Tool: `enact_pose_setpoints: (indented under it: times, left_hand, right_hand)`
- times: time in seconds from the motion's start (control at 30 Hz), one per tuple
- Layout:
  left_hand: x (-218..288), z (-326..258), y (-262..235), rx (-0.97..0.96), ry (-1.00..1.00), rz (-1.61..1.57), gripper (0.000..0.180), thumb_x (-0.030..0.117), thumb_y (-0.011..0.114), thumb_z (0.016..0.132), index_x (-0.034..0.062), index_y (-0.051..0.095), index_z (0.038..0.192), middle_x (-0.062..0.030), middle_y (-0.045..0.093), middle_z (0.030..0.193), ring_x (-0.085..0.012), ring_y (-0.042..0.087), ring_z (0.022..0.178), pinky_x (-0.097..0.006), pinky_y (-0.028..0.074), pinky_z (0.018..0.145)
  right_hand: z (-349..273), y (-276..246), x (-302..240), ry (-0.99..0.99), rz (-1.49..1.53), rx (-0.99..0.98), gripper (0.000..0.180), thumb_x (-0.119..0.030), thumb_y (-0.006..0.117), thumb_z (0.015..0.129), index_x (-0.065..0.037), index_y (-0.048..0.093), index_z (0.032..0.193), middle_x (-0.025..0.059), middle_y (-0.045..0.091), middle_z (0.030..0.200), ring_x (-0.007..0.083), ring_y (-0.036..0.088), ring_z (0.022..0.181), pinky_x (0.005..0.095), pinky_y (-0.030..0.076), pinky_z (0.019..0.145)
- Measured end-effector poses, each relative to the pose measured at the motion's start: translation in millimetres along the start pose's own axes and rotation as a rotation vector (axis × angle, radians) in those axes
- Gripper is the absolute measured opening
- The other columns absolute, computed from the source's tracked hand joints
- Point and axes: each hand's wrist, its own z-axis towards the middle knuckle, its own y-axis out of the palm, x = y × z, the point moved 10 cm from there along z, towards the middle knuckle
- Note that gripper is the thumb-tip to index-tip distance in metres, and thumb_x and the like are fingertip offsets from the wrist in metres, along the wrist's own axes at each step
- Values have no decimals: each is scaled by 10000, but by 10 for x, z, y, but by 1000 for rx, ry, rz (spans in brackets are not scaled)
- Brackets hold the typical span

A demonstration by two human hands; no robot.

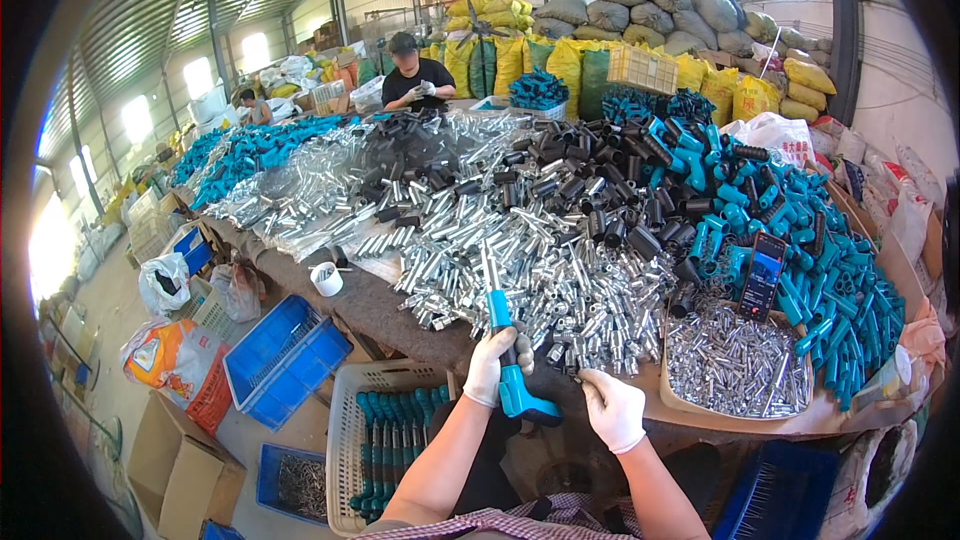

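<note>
My left hand (487, 368), in a white glove, is closed around a teal pistol-shaped tool (516, 395) with a black sleeve and a silver metal shaft pointing away from me. Its curved end hangs at the near table edge. To the right, my gloved right hand (614, 412) has its fingers pinched at the table edge; whatever is between them is too small to make out. Just beyond both hands spreads a heap of shiny metal tube parts (530, 280). Black plastic sleeves (590, 190) and teal handles (840, 290) are piled behind and to the right.
A tray of small metal pins (735, 360) stands at the right, with a phone (763, 275) propped at it. Lower left are a cream crate (343, 420) of similar tools and a blue bin (262, 390). A white cup (326, 280) sits left. A co-worker (415, 80) stands across the table.
</note>
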Motion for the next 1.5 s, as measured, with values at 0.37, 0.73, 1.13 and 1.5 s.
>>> enact_pose_setpoints:
  times: [0.37, 0.73, 1.13, 1.5]
  left_hand:
    - [6, -11, 7, 22, -7, 25, 283, 244, 644, 958, 50, 562, 1147, -61, 605, 832, -180, 594, 683, -339, 504, 588]
    - [9, 2, 12, 20, -9, 28, 337, 283, 667, 945, 39, 560, 1153, -71, 603, 824, -190, 588, 671, -352, 506, 585]
    - [58, -83, 154, 72, 62, 288, 323, 256, 686, 921, 46, 561, 1131, -46, 590, 813, -180, 588, 665, -339, 501, 577]
    - [-187, -1070, 703, -15, -101, 591, 332, 86, 670, 842, -16, 540, 1131, -70, 587, 744, -160, 576, 577, -303, 488, 524]
  right_hand:
    - [0, 19, 13, -10, 1, 5, 132, -36, 683, 866, -27, 731, 989, 161, 733, 878, 306, 726, 767, 341, 564, 694]
    - [-12, 9, 31, -2, 11, 25, 127, -40, 697, 851, -39, 730, 974, 163, 722, 862, 304, 719, 753, 343, 558, 675]
    - [-46, 1, 102, -18, 34, 47, 126, -105, 694, 873, -75, 728, 991, 133, 721, 853, 308, 708, 739, 360, 554, 660]
    - [-138, 72, 426, 489, 667, -113, 234, -148, 532, 1018, -33, 681, 1157, 48, 683, 844, 102, 619, 694, 247, 501, 655]
